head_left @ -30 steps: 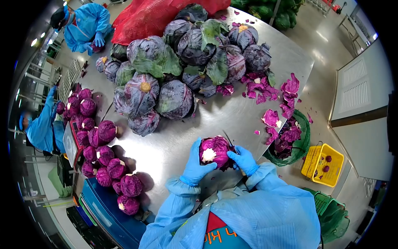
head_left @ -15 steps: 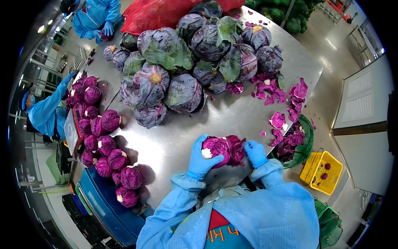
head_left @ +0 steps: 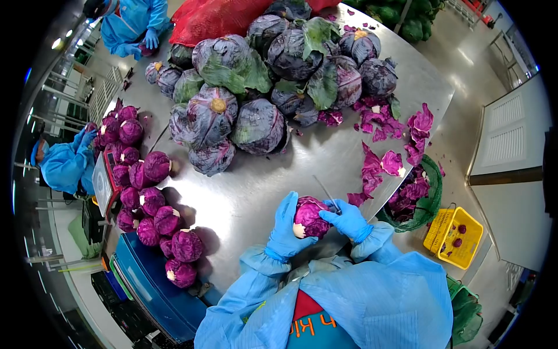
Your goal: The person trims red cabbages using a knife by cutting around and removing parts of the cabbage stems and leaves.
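Note:
A peeled red cabbage (head_left: 310, 216) with a pale cut stem rests in my left hand (head_left: 285, 228), whose fingers curve round its left side. My right hand (head_left: 349, 221) is closed against the cabbage's right side. From its fingers a thin knife blade (head_left: 326, 193) sticks up and away over the table; the handle is hidden in the grip. Just to the right, torn purple leaves (head_left: 372, 171) lie on the steel table (head_left: 244, 200).
Untrimmed cabbages (head_left: 258, 128) are heaped at the back before a red mesh sack (head_left: 212, 20). Several peeled cabbages (head_left: 167, 220) line the left. A green mesh-lined bin (head_left: 431, 198) with leaves and a yellow basket (head_left: 472, 256) stand right. Two co-workers in blue (head_left: 68, 166) are at left.
The loose outer leaves have come off the cabbage and now lie on the table to the right. My right hand has moved left onto the cabbage, and a knife blade now shows.

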Tool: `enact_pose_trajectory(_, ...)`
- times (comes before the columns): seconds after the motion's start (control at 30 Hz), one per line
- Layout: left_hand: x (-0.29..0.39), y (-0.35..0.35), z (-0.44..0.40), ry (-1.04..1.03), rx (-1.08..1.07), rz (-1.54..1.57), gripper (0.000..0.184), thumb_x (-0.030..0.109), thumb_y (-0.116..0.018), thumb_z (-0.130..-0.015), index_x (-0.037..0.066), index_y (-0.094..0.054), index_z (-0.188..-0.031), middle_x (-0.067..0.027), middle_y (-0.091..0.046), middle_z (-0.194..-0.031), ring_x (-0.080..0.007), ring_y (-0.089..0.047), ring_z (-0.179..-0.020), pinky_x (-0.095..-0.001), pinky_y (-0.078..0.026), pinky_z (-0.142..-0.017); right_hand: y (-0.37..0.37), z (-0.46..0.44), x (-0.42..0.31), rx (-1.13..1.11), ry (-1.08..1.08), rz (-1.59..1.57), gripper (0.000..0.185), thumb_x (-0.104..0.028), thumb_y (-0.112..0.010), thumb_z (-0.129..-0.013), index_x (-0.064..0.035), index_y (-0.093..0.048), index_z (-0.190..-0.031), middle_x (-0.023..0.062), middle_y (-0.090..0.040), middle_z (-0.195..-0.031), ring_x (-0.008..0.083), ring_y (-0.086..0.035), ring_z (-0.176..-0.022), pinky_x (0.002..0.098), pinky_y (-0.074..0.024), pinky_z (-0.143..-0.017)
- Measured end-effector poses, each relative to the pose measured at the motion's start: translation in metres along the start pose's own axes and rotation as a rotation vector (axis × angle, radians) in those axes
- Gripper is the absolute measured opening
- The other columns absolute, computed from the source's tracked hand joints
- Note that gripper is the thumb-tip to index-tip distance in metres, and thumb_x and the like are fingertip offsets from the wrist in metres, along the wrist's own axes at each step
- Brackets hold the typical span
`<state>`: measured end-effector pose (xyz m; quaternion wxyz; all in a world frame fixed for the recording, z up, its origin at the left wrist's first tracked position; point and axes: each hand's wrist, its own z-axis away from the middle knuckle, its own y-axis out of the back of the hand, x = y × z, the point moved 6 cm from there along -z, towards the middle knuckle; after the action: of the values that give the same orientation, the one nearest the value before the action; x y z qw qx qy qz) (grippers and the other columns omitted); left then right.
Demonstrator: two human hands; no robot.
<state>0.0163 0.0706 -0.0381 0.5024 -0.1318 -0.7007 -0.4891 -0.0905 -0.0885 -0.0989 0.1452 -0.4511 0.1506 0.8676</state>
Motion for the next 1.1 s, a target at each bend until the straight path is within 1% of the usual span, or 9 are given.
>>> enact_pose_trajectory(0.13,0.01,-0.002,-0.005,-0.052,-0.066,-0.021,0.117,0.026,-0.088,-0.053,0.005,-0.024,-0.149,-0.0228,-0.028,-0.15,-0.0421,-0.03,-0.136,-0.0467,-0.028,-0.113,0.01,-0.008,-0.012,-0.112,-0.126,0.294,0.067,-0.051,-0.078,-0.074,0.0011,-0.064,-0.113,0.0146,-0.069,-0.1,0.0206,-0.067,-0.09,0.0319,-0.0519,-0.081)
enact_pose_trajectory(0.3,0.016,-0.004,-0.023,-0.123,-0.124,-0.072,0.104,0.031,-0.085,-0.056,0.007,-0.036,-0.145,-0.0213,-0.036,-0.147,-0.0391,-0.036,-0.134,-0.0456,-0.027,-0.114,0.01,-0.027,-0.012,-0.309,-0.16,0.031,0.047,-0.047,-0.074,-0.08,-0.0027,-0.065,-0.09,0.0035,-0.057,-0.072,0.01,-0.052,-0.059,0.0269,-0.043,-0.047)
enact_pose_trajectory(0.4,0.018,-0.003,-0.023,-0.134,-0.127,-0.064,0.102,0.028,-0.086,-0.053,0.009,-0.04,-0.142,-0.0194,-0.04,-0.145,-0.0372,-0.038,-0.133,-0.0471,-0.025,-0.115,0.011,-0.028,-0.015,-0.312,-0.125,0.104,0.044,-0.046,-0.071,-0.082,-0.003,-0.065,-0.091,0.0096,-0.062,-0.072,0.0187,-0.058,-0.058,0.0337,-0.0466,-0.05)
enact_pose_trajectory(0.5,0.021,-0.002,-0.022,-0.143,-0.113,-0.038,0.101,0.025,-0.086,-0.051,0.009,-0.042,-0.141,-0.0185,-0.042,-0.144,-0.0355,-0.039,-0.133,-0.0478,-0.024,-0.115,0.009,-0.026,-0.028,-0.096,0.34,0.582,0.035,-0.04,-0.065,-0.085,-0.0052,-0.065,-0.09,0.0168,-0.065,-0.074,0.0317,-0.063,-0.063,0.0416,-0.0494,-0.056)
enact_pose_trajectory(0.6,0.027,0.001,-0.021,-0.153,-0.128,-0.047,0.1,0.023,-0.086,-0.051,0.008,-0.043,-0.14,-0.0184,-0.042,-0.144,-0.0348,-0.039,-0.133,-0.048,-0.024,-0.115,0.01,-0.021,-0.038,-0.086,0.331,0.658,0.028,-0.036,-0.061,-0.085,-0.0073,-0.064,-0.087,0.02,-0.064,-0.079,0.0393,-0.063,-0.071,0.0453,-0.0505,-0.062)
enact_pose_trajectory(0.8,0.028,0.0,-0.013,-0.137,-0.107,-0.032,0.099,0.023,-0.087,-0.052,0.007,-0.043,-0.139,-0.0185,-0.041,-0.144,-0.0388,-0.036,-0.135,-0.0487,-0.024,-0.115,0.023,-0.016,-0.019,0.062,0.339,0.451,0.024,-0.03,-0.063,-0.082,-0.0066,-0.062,-0.082,0.018,-0.064,-0.076,0.0365,-0.064,-0.069,0.0409,-0.0505,-0.061)
enact_pose_trajectory(0.83,0.029,0.001,-0.012,-0.113,-0.101,-0.033,0.099,0.023,-0.087,-0.053,0.007,-0.043,-0.139,-0.0185,-0.041,-0.144,-0.0395,-0.035,-0.135,-0.0487,-0.024,-0.115,0.034,-0.02,-0.007,0.179,0.386,0.769,0.022,-0.03,-0.063,-0.084,-0.0073,-0.061,-0.084,0.0173,-0.065,-0.075,0.0364,-0.065,-0.07,0.0419,-0.0512,-0.062)
enact_pose_trajectory(0.93,0.006,0.01,0.001,-0.117,0.074,0.095,0.098,0.023,-0.087,-0.053,0.008,-0.044,-0.139,-0.0181,-0.04,-0.145,-0.0404,-0.035,-0.134,-0.0483,-0.026,-0.114,0.09,-0.021,0.032,0.286,0.137,0.879,0.025,-0.034,-0.064,-0.086,-0.0095,-0.063,-0.093,0.0157,-0.068,-0.082,0.0347,-0.067,-0.074,0.0431,-0.0535,-0.064)
enact_pose_trajectory(1.1,0.013,0.004,-0.004,-0.031,0.049,0.054,0.1,0.021,-0.088,-0.051,0.01,-0.044,-0.14,-0.0176,-0.038,-0.146,-0.0411,-0.035,-0.133,-0.048,-0.03,-0.111,0.059,0.005,0.027,0.289,0.263,0.367,0.042,-0.032,-0.068,-0.088,-0.0068,-0.061,-0.12,0.0099,-0.07,-0.092,0.0211,-0.067,-0.072,0.0345,-0.0536,-0.062)
